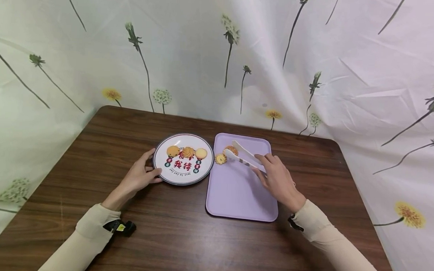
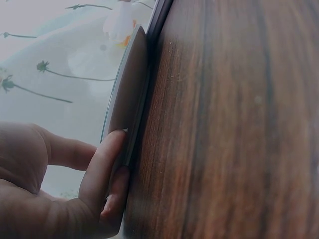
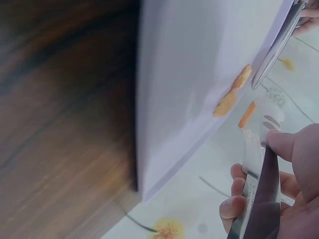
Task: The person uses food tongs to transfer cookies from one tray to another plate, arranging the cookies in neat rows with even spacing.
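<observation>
A round white plate (image 1: 183,172) with red lettering carries three cookies (image 1: 188,152) in a row at its far side. My left hand (image 1: 153,169) grips the plate's left rim; in the left wrist view my fingers (image 2: 102,172) lie against the plate's edge (image 2: 130,94). To its right lies a lilac tray (image 1: 240,192) with two cookies (image 1: 220,158) at its far left corner. My right hand (image 1: 262,166) holds white tongs (image 1: 245,155), whose spread tips sit around the farther cookie (image 1: 231,149). In the right wrist view the tongs (image 3: 269,164) sit near the tray's cookies (image 3: 225,103).
Plate and tray rest on a dark wooden table (image 1: 163,237) with rounded far corners. A pale cloth printed with dandelions (image 1: 220,52) hangs close behind and on both sides. A small black device (image 1: 122,227) is strapped to my left wrist.
</observation>
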`<state>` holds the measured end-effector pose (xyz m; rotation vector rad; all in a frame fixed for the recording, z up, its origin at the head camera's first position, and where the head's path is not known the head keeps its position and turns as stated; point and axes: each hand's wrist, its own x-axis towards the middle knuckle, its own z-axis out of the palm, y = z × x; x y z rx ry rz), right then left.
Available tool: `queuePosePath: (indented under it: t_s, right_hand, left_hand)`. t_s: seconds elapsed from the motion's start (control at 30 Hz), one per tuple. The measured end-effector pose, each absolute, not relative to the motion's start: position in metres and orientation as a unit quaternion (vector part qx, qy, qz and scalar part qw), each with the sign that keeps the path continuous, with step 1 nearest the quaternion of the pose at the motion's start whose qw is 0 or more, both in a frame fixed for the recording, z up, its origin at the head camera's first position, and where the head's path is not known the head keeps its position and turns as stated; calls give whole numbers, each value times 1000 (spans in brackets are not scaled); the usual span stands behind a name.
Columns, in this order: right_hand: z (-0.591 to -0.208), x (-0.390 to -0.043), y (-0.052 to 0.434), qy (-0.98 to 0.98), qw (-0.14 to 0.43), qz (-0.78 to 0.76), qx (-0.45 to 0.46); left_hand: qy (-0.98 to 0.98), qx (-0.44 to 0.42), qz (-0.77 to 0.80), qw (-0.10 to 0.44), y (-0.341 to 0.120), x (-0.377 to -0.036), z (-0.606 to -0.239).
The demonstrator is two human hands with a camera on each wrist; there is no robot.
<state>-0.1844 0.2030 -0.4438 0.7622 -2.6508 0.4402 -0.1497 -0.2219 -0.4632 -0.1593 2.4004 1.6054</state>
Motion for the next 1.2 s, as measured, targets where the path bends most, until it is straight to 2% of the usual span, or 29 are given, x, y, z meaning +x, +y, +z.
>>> queuePosePath:
  t_s: [0.4, 0.87, 1.2]
  right_hand:
    - [-440, -192, 162, -918, 169, 168, 317]
    - [-438, -194, 112, -906, 139, 165, 364]
    - [-446, -194, 83, -897, 88, 171, 397]
  left_hand:
    - [806, -66, 574, 129, -223, -150, -465]
    - [806, -63, 575, 125, -223, -148, -462]
    - [801, -63, 582, 129, -223, -145, -461]
